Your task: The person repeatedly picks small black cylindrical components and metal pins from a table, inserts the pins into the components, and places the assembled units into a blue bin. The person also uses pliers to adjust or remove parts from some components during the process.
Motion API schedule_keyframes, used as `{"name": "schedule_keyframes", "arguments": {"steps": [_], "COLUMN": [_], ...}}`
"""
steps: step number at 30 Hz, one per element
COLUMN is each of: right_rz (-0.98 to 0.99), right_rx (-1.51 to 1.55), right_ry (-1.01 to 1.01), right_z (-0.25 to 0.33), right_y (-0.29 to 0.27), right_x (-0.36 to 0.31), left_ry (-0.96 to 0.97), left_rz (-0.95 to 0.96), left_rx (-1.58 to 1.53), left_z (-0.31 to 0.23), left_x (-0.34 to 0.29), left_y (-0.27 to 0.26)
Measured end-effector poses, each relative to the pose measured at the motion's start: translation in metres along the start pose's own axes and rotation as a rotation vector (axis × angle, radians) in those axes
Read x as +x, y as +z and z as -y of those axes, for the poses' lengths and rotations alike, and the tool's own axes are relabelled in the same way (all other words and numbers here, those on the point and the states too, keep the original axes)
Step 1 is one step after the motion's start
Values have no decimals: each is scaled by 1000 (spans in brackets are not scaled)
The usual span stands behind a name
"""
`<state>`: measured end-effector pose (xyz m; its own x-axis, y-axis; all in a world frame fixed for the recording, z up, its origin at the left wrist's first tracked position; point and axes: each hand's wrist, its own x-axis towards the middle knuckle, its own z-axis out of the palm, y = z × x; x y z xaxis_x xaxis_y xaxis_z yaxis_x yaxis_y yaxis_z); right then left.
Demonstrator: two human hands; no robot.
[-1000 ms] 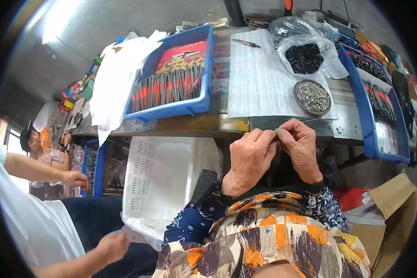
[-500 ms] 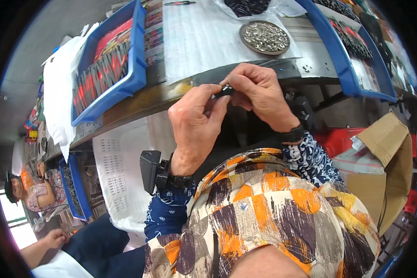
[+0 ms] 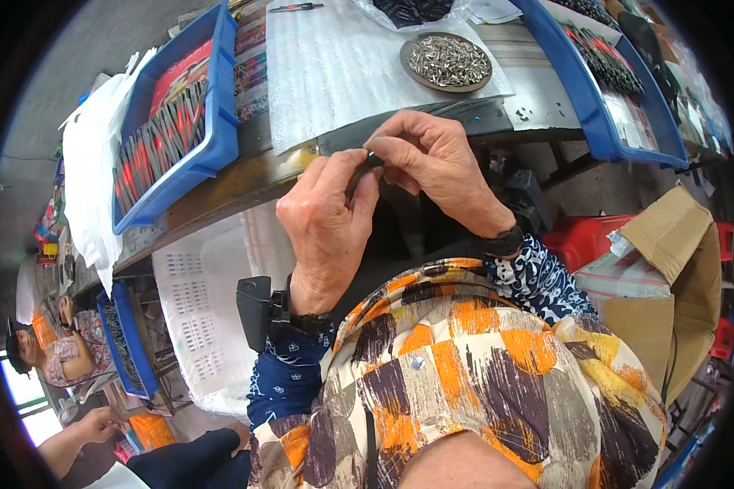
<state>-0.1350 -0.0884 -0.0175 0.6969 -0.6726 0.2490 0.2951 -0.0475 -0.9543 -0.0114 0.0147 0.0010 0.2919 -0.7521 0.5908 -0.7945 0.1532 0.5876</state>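
A small black piece (image 3: 373, 160) is pinched between the fingertips of both my hands, just in front of the bench edge. My left hand (image 3: 328, 220) grips it from the left with thumb and forefinger. From the right, my right hand (image 3: 434, 167) closes on it with thumb and fingers. Much of the piece is hidden by the fingers, so its exact kind does not show. Beyond my hands a round brown dish (image 3: 414, 80) holds many small silvery metal pieces. Behind it, a clear plastic bag (image 3: 375, 13) contains black parts.
A blue tray (image 3: 224, 130) with black-and-red sticks stands left; another blue tray (image 3: 669, 155) stands right. A slim black tool-like stick (image 3: 296, 7) lies on white foam sheet (image 3: 302, 90). Below are a white basket (image 3: 192, 301) and a cardboard box (image 3: 636, 334). Other people sit at left.
Both hands and the black piece sit slightly further left in the picture, as does the whole bench. The fingers have shifted a little around the piece, which now shows less.
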Motion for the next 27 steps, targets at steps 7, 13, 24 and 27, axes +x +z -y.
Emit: {"name": "schedule_keyframes", "arguments": {"steps": [7, 13, 24, 27], "right_rz": [-100, -11, 74, 98], "right_rx": [-52, 138, -55, -39], "right_ry": [-24, 32, -53, -45], "right_z": [-5, -7, -10, -9], "right_y": [8, -2, -8, -8], "right_x": [1, 1, -3, -5], "left_ry": [44, -178, -682, -746], "left_rz": [21, 144, 467, 466], "left_rx": [88, -155, -831, -892], "left_z": [-1, 2, 14, 16], "left_x": [-2, 6, 9, 7], "left_y": [2, -5, -15, -14]}}
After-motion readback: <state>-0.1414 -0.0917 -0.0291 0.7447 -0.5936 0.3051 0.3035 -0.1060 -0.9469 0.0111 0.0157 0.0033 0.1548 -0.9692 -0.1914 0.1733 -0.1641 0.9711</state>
